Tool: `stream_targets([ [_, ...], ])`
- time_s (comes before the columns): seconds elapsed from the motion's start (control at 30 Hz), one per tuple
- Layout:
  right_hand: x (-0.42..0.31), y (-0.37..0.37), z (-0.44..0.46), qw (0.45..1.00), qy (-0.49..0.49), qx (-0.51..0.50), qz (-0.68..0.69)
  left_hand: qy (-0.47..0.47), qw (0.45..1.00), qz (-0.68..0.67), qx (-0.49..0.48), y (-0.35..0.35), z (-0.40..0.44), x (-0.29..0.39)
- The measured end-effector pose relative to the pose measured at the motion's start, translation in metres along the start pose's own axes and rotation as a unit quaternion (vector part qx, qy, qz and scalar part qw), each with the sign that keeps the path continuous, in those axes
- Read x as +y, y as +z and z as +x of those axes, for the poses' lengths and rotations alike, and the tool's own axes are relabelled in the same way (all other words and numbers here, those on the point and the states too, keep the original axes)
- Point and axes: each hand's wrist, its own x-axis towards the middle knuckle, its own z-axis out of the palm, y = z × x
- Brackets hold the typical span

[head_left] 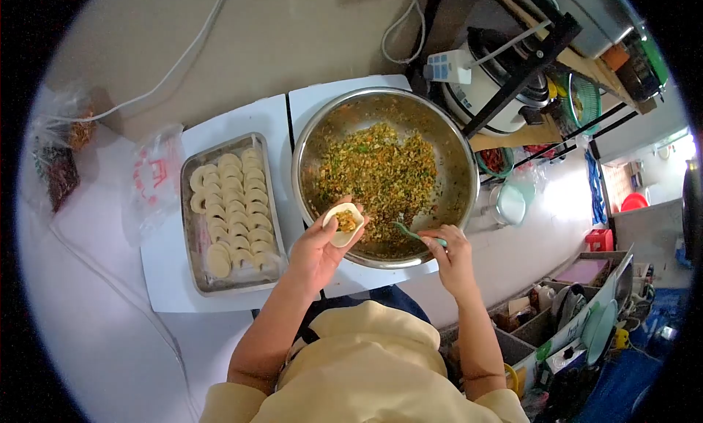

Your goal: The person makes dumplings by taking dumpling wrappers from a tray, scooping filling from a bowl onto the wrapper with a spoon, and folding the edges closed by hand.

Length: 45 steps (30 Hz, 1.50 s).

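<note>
My left hand (315, 253) holds a round dumpling wrapper (337, 237), with a small heap of filling (346, 221) on it, over the near left rim of a large steel bowl (299, 176). Chopped filling (381, 167) in orange, green and yellow covers much of the bowl's bottom. Between the closed fingers of my right hand (452, 256) is a green spoon (411, 233), its tip down at the filling near the bowl's right front side. Left of the bowl, a metal tray (192, 256) carries rows of overlapping wrappers (233, 196).
Bowl and tray stand on white tables (165, 276). A plastic bag (155, 178) lies left of the tray. At the right, a shelf holds a white cooker (476, 94) and a power strip (448, 66). Bins of household items (527, 320) stand lower right.
</note>
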Motion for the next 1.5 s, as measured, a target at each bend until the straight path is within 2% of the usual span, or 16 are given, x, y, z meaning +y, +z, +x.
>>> stream_targets([
  [0.17,-0.001,-0.004,-0.009,0.999,-0.007,-0.041,0.004,-0.001,0.999,-0.036,0.024,0.001,-0.006,0.01],
  [0.27,0.005,-0.005,-0.017,0.995,-0.01,-0.051,0.088,0.014,0.999,-0.02,0.021,-0.005,-0.007,0.011],
  [0.33,0.008,-0.006,-0.022,0.948,0.136,-0.028,0.285,0.015,0.999,-0.036,0.021,-0.006,-0.007,0.013],
  [0.37,0.01,-0.007,-0.025,0.948,0.136,-0.028,0.285,0.016,0.999,-0.036,0.021,-0.006,-0.007,0.013],
  [0.43,0.013,-0.009,-0.027,0.877,0.265,0.002,0.401,0.008,0.999,-0.043,0.024,-0.007,-0.008,0.013],
  [0.53,0.01,-0.005,-0.026,0.829,0.29,0.064,0.474,-0.015,0.998,-0.059,0.031,-0.003,-0.009,0.012],
  [0.67,0.009,-0.004,-0.025,0.808,0.285,0.096,0.506,-0.021,0.997,-0.072,0.024,0.0,-0.01,0.002],
  [0.87,-0.023,-0.009,-0.027,0.838,0.186,0.152,0.49,-0.075,0.993,-0.088,0.007,0.014,-0.005,-0.013],
  [0.93,-0.03,-0.006,-0.035,0.897,0.098,0.153,0.403,-0.077,0.993,-0.091,-0.011,0.023,-0.002,-0.012],
  [1.0,-0.033,-0.005,-0.045,0.912,0.078,0.133,0.379,-0.08,0.989,-0.121,-0.019,0.022,0.003,-0.015],
  [1.07,-0.036,-0.002,-0.05,0.988,-0.092,0.06,0.109,-0.072,0.989,-0.127,-0.014,0.023,0.01,-0.019],
  [1.1,-0.036,0.002,-0.052,0.988,-0.093,0.06,0.109,-0.066,0.989,-0.132,-0.008,0.024,0.013,-0.021],
  [1.17,-0.034,0.013,-0.057,0.973,-0.221,0.005,-0.061,-0.059,0.99,-0.125,-0.003,0.024,0.017,-0.022],
  [1.27,-0.034,0.026,-0.064,0.95,-0.269,-0.017,-0.158,-0.054,0.991,-0.122,0.015,0.027,0.021,-0.023],
  [1.4,-0.024,0.025,-0.063,0.948,-0.268,-0.035,-0.169,-0.052,0.993,-0.103,0.034,0.025,0.024,-0.025],
  [1.5,-0.018,0.014,-0.057,0.964,-0.252,0.019,-0.081,-0.059,0.993,-0.099,0.033,0.022,0.028,-0.027],
])
